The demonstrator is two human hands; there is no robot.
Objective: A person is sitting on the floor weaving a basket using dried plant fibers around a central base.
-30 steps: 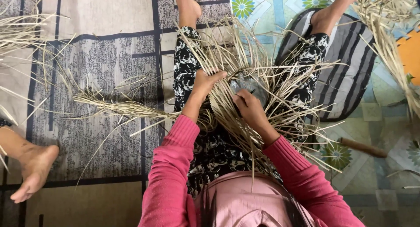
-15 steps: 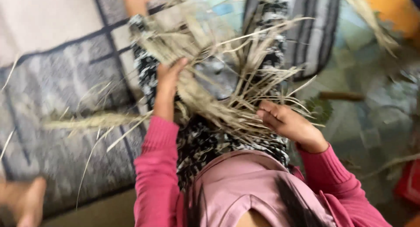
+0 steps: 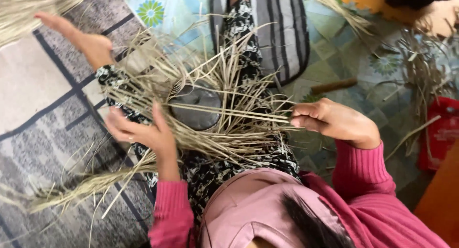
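Observation:
A loose ring of dry straw strands [image 3: 210, 133] lies across my lap, woven around a dark round form [image 3: 196, 107]. My left hand [image 3: 141, 131] rests with spread fingers on the left side of the straw, pressing it down. Pinched in my right hand [image 3: 330, 121] is a thin bunch of strands [image 3: 244, 115], drawn taut to the right from the weave's middle. Both arms wear pink sleeves, and my legs in black-and-white patterned trousers stretch forward under the work.
A grey patterned rug [image 3: 43, 133] covers the floor on the left, and a striped mat [image 3: 284, 33] lies ahead. Loose straw bundles [image 3: 420, 71] lie at right, beside a red object [image 3: 442, 131]. A brown stick [image 3: 334, 85] lies on the floral floor mat.
My right hand has moved out to the right, pulling strands taut from the weave. My left hand has shifted to the left side of the straw. The view has tilted.

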